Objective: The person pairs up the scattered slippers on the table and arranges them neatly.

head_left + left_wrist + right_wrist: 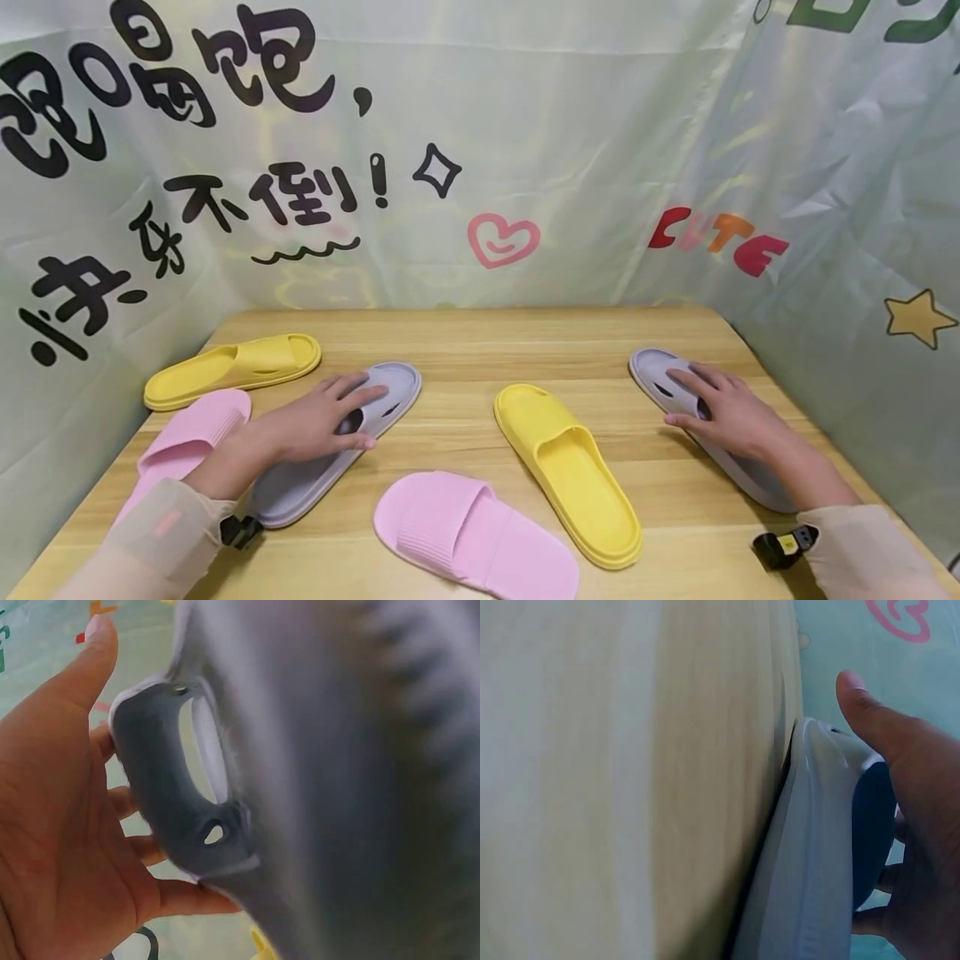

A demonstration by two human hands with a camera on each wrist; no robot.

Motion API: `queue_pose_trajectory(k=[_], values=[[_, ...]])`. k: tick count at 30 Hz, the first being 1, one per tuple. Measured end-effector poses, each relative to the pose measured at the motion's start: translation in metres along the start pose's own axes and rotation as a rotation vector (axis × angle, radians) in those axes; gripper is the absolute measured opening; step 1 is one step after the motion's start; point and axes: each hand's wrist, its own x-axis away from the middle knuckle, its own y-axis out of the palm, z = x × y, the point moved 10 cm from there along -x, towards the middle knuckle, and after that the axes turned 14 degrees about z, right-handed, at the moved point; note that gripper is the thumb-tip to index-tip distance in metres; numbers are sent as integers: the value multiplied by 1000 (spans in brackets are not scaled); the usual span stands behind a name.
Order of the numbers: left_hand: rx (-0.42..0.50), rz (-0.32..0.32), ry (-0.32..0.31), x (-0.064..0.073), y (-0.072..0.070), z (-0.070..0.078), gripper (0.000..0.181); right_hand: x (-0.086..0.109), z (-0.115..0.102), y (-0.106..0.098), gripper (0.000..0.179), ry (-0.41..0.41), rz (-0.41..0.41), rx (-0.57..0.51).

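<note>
My left hand (315,425) rests across the strap of a grey slipper (296,483), fingers spread and the thumb near its inner edge. The left wrist view shows this slipper's hollow strap (150,765) from the heel side, the fingers passing beyond it. At the right, my right hand (742,421) lies over the strap of the matching grey slipper (761,482), thumb held apart at its side. That slipper's pale side (810,840) lies low along the wooden table (697,772) in the right wrist view, with some fingers partly hidden behind the strap.
Between the hands lie a yellow slipper (592,500) and a pink slipper (525,546). Another yellow slipper (198,375) lies at the back left, with a pink slipper (202,425) partly under the left forearm. A printed curtain (570,150) encloses the back and sides.
</note>
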Motion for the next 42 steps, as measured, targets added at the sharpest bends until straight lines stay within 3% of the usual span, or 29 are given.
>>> queue_pose_trajectory(k=[9, 20, 30, 42], values=[[5, 59, 9, 4, 1, 0, 78, -2, 3, -5, 65, -74, 18, -18], [-14, 96, -46, 4, 3, -6, 68, -2, 7, -5, 71, -50, 10, -36], [-41, 114, -63, 3, 1, -2, 66, 0, 5, -5, 71, -67, 33, -24], [-99, 173, -17, 4, -7, 4, 63, 0, -2, -8, 66, -93, 38, 62]])
